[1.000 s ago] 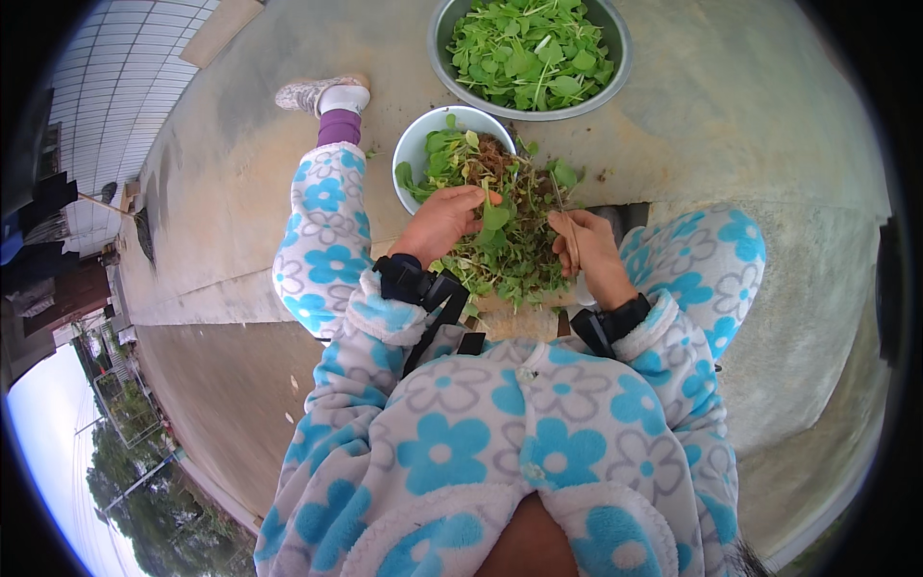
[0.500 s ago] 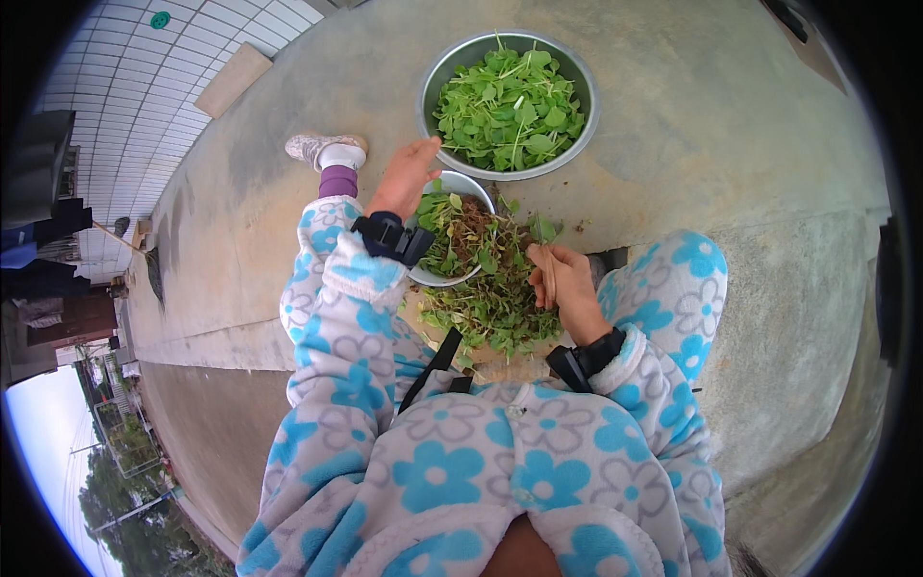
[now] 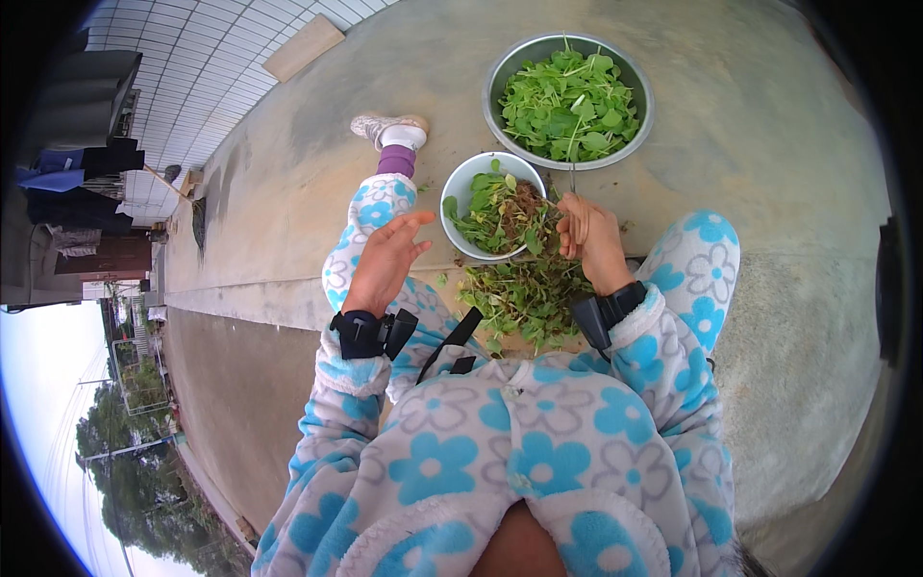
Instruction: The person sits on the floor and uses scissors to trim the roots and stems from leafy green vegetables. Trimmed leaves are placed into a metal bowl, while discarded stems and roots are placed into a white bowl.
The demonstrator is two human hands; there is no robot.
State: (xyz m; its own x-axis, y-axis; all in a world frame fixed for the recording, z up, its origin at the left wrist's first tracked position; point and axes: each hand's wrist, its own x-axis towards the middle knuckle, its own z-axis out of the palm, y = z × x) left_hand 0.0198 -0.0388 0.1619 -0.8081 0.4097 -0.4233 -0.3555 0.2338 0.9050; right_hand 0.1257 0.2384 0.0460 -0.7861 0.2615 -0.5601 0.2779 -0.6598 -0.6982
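Note:
My left hand (image 3: 383,262) is open, its fingers stretched toward the white bowl (image 3: 452,186) but apart from it, holding nothing. In that bowl sit green leaves (image 3: 484,213) and a brown, root-like clump (image 3: 527,213). My right hand (image 3: 594,245) is closed at the bowl's right side, above a pile of leafy greens (image 3: 519,306). From its fingers a slim grey, blade-like tool (image 3: 573,179) points toward the large metal basin (image 3: 646,108); the grip hides its exact kind. Loose picked green leaves (image 3: 567,111) fill the basin.
Concrete floor (image 3: 433,77) surrounds me, with soil crumbs near the bowl. My outstretched foot in a patterned shoe (image 3: 385,129) is left of the bowl, and my bent right knee (image 3: 707,240) flanks the pile. A board (image 3: 304,48) leans by the tiled wall (image 3: 226,58).
My left hand has drawn back from above the bowl toward me and now stands clear of its rim. My right hand has moved up beside the bowl. The whole view has shifted.

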